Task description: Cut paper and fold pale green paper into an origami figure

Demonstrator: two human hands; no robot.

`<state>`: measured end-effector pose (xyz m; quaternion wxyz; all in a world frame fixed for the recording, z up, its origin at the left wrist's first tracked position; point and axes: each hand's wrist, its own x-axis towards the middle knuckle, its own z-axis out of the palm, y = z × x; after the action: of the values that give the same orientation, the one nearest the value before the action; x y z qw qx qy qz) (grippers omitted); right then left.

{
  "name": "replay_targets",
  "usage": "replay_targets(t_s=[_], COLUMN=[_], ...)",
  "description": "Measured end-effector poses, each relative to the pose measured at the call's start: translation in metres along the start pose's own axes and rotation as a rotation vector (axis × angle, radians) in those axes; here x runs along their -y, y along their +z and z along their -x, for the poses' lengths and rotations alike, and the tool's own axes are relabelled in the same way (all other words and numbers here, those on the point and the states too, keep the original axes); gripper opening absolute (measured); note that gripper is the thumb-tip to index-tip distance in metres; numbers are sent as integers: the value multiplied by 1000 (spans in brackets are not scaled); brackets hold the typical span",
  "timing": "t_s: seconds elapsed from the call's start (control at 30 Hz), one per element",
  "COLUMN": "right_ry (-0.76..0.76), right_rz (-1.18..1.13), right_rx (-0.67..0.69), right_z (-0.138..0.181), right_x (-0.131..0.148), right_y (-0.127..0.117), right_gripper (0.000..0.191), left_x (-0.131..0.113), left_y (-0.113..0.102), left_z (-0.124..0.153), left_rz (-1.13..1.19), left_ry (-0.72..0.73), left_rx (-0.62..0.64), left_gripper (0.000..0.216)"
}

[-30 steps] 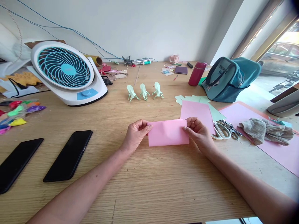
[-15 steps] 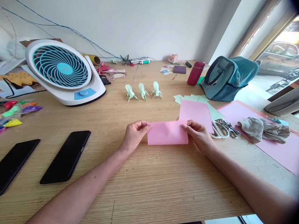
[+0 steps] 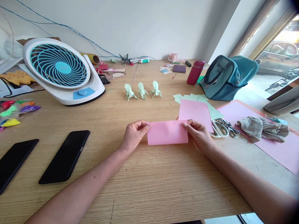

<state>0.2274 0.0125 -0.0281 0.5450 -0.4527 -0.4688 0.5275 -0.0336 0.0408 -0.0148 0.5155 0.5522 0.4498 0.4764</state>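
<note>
A pink sheet of paper (image 3: 167, 133), folded over on itself, is held between my two hands above the table. My left hand (image 3: 133, 134) pinches its upper left corner between thumb and fingers. At the upper right corner, my right hand (image 3: 199, 134) grips it the same way. Behind the right hand lies another pink sheet (image 3: 195, 111), partly covering pale green paper pieces (image 3: 216, 111). White-handled scissors (image 3: 220, 129) are beside that sheet. Farther back stand three pale green folded paper figures (image 3: 141, 91) in a row.
On the left are a fan (image 3: 63, 68), two black phones (image 3: 65, 157) and bags of coloured clay-like material (image 3: 20, 110). To the right are a red bottle (image 3: 195, 72), a teal bag (image 3: 221, 79), a crumpled grey cloth (image 3: 263, 129) and large pink sheets (image 3: 280, 152).
Both hands and the folded paper stay almost in place. The view has shifted very slightly.
</note>
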Motion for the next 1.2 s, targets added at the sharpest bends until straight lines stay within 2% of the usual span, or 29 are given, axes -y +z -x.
replay_targets(t_s=[0.5,1.03,1.2], right_ry=[-17,-59,-62], right_rz=[0,130,112], right_rx=[-28,-71,-64], right_z=[2,0,0], right_x=[1,3,2], right_y=[1,2,2], right_gripper=[28,37,34], left_x=[-4,-7,-7], left_y=[3,3,3], left_z=[4,5,5], left_rz=[33,-11,-6], left_ry=[-51,-9,-9], left_rx=[23,28,37], left_gripper=[22,21,21])
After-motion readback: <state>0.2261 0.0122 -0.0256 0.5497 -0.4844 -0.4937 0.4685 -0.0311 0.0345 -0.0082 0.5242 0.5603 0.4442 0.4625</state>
